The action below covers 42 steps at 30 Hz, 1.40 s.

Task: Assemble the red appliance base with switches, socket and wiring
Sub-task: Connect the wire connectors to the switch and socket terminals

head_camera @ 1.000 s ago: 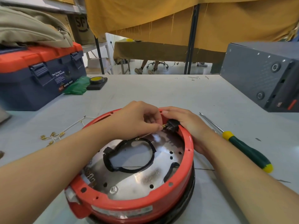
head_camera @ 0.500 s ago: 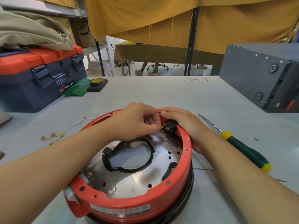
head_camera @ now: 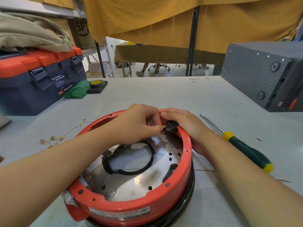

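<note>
Both hands met at the far rim of the red appliance base [head_camera: 131,208]. The left hand [head_camera: 137,123] had its fingers curled, pinching a small brass terminal [head_camera: 163,126] right against the prongs of a black socket [head_camera: 171,126]. The right hand [head_camera: 186,125] was wrapped over the outside of the rim, its fingers and thumb gripping that socket where it sat in the red wall. The base stood near the front edge of the grey surface [head_camera: 164,92], open side up, showing a shiny metal plate [head_camera: 142,181] with holes and a black ring-shaped gasket [head_camera: 129,161] lying on it.

To the left of the base lay white wires with brass connectors [head_camera: 52,140]. To the right, close to the forearm, lay a screwdriver [head_camera: 246,149] with a green and yellow handle. Farther back on the left stood a blue toolbox with an orange lid [head_camera: 37,79], with a roll of tape [head_camera: 97,83] beside it, and on the right a dark grey metal box [head_camera: 265,74].
</note>
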Tool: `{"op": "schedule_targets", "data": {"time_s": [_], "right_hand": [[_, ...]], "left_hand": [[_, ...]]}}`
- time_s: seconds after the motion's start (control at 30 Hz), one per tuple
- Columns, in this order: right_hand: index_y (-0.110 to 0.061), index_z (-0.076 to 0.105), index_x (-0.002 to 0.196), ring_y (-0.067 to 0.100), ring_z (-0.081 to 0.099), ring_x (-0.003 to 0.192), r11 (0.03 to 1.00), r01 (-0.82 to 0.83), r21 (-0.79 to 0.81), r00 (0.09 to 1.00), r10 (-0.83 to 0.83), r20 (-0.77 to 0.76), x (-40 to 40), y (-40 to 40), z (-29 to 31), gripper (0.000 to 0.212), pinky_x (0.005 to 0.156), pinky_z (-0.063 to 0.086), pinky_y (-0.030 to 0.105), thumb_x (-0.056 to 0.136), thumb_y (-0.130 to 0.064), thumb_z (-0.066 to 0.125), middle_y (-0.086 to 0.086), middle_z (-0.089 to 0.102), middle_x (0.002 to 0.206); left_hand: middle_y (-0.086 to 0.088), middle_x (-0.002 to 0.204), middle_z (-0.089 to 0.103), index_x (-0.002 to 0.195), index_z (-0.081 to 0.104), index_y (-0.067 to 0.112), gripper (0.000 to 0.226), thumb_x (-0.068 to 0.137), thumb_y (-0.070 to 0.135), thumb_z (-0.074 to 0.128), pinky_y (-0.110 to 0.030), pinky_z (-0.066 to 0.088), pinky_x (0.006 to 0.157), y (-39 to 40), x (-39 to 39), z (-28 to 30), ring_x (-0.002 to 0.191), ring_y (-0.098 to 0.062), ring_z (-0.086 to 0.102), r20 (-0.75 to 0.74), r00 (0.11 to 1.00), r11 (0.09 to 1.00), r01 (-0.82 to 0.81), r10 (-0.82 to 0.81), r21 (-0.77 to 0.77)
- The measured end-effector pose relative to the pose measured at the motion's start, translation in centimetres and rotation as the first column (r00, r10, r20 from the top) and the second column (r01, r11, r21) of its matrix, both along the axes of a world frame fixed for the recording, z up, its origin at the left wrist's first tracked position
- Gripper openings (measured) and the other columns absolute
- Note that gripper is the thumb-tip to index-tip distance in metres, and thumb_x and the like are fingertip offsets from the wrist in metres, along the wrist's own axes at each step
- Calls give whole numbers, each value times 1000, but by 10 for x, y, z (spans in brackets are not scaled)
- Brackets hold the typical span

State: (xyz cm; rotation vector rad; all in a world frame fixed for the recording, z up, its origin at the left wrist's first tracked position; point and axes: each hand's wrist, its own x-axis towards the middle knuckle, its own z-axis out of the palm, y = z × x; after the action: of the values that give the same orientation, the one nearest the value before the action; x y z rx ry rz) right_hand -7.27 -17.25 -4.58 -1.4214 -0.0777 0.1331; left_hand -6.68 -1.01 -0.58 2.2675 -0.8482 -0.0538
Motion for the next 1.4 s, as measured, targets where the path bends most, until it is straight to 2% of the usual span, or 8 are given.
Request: {"op": "schedule_targets", "data": {"time_s": [0.17,0.43,0.67,0.83,0.97,1.1,1.23,1.4], "right_hand": [[-1,68,108,31,66,93,1000,-13,17,1000,13,6,1,1,-1,24,95,50,44,91,-7,51,24,69,105],[-3,67,109,23,68,84,993,-86,76,996,86,10,0,-1,-1,25,78,56,29,93,-9,48,16,70,95],[0,64,112,22,66,81,988,-105,109,994,105,10,0,0,-1,26,74,56,27,94,-8,48,15,69,92],[-2,64,110,19,66,74,989,-112,94,994,110,22,0,-1,-2,25,64,55,24,95,-7,45,11,69,83],[-2,64,109,17,67,71,989,-116,96,993,115,15,0,-2,-3,24,61,54,23,95,-7,45,9,69,80],[-1,66,106,21,67,79,993,-84,88,996,82,24,1,-1,-3,24,72,55,28,93,-6,47,15,70,89],[-2,69,103,29,66,89,999,-14,-29,999,15,38,3,-1,-3,21,94,50,44,91,-10,53,22,70,98],[-9,72,92,27,65,85,991,56,-125,997,-49,59,2,-2,-1,13,97,47,47,88,-14,60,18,70,92]], "left_hand": [[19,48,56,63,61,19,21,77,5,65,-7,35,50,-3,-2,-2,47,1,49,49,999,1000,-8,8,-4],[20,48,55,62,58,22,25,78,5,65,-8,36,49,-3,-4,-3,47,2,48,86,996,1000,-1,2,-15],[21,48,54,62,57,22,25,79,4,64,-8,35,50,-4,-5,-3,48,2,48,102,995,1000,-6,7,-7],[6,55,62,66,60,16,17,79,5,62,-9,38,51,-8,-7,-2,51,-1,51,125,992,1000,-9,7,15],[6,57,63,66,59,16,18,79,4,62,-10,40,53,-9,-8,-1,53,-1,52,124,992,1000,-6,5,15],[7,59,62,69,62,15,15,80,5,63,-9,40,54,-8,-7,0,53,1,52,95,995,1000,3,-5,18],[11,58,61,75,67,12,8,80,7,65,-7,39,54,-2,-4,4,52,3,53,-4,1000,1000,5,-5,13],[12,54,59,75,68,12,9,82,8,65,-9,39,53,2,-3,5,50,1,52,-54,998,999,20,-18,30]]}}
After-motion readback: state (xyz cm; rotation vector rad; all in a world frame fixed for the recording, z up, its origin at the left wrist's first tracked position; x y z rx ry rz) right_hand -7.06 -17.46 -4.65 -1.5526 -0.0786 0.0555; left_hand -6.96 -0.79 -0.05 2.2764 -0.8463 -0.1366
